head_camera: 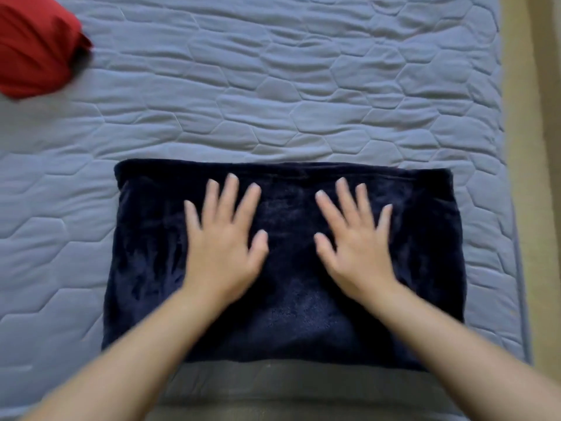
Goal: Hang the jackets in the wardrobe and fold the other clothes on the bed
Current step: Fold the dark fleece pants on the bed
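Note:
A dark navy fleece garment [291, 314] lies folded into a wide rectangle on the blue-grey quilted bed [273, 101], close to the near edge. My left hand [223, 238] lies flat on its left half with the fingers spread and straight. My right hand [355, 235] lies flat on its right half the same way, a short gap between the two thumbs. Both hands are slightly blurred. Neither hand grips the cloth.
A red piece of clothing [33, 47] sits bunched at the far left corner of the bed. The bed's right edge [513, 208] borders a strip of tan floor [540, 177]. The bed's near edge runs just below the navy garment.

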The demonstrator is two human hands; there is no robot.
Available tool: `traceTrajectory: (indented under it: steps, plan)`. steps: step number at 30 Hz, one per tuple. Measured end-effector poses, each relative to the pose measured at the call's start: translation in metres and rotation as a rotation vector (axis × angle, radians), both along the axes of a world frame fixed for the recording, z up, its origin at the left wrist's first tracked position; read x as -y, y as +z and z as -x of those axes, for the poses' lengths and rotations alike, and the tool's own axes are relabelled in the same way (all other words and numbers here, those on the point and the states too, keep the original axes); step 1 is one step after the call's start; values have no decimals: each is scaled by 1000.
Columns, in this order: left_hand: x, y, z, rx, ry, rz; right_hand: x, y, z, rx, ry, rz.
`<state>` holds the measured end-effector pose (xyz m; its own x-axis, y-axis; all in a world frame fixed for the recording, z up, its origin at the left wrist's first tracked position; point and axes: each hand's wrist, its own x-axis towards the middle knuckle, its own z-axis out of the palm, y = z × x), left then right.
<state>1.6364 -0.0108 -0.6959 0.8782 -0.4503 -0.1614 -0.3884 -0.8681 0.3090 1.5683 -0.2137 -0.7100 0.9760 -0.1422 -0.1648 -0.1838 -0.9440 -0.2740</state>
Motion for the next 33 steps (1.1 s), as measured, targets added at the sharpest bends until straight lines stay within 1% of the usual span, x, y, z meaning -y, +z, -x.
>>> traceTrajectory:
  steps: [2,5,8,10,12,14,17,19,20,23,25,27,29,31,33]
  plan:
    - [9,-21,24,-23,-92,-125,-18,-18,9,-87,94,44]
    - [2,-60,20,-10,-73,-306,-6,-49,7,-174,92,134]
    - [-7,-92,7,63,-123,-336,7,-76,2,-152,156,207]
    - [-17,-101,-1,94,-127,-320,18,-87,0,-91,176,223]
    - [-35,-99,-5,121,-57,-324,38,-86,7,-88,159,254]
    - [-64,-87,-7,117,33,-382,67,-75,24,-147,105,323]
    - [-106,-56,-3,64,212,-449,104,-43,54,-257,-77,409]
    - [-107,-34,13,26,329,-422,94,-21,65,-267,-197,366]
    - [-98,-24,25,34,329,-369,76,-10,69,-229,-196,303]
    - [-44,-2,69,46,184,-196,0,9,76,-117,-29,83]
    - [-11,-3,94,35,92,-143,-41,5,80,-125,60,21]
    - [0,-21,109,9,59,-196,-56,-13,86,-160,84,50]
    - [-11,-45,116,2,23,-271,-47,-36,98,-156,147,123]
    - [-28,-68,117,57,-66,-282,-26,-56,113,-132,190,169]
    - [-43,-82,115,101,-140,-278,3,-69,133,-144,156,193]
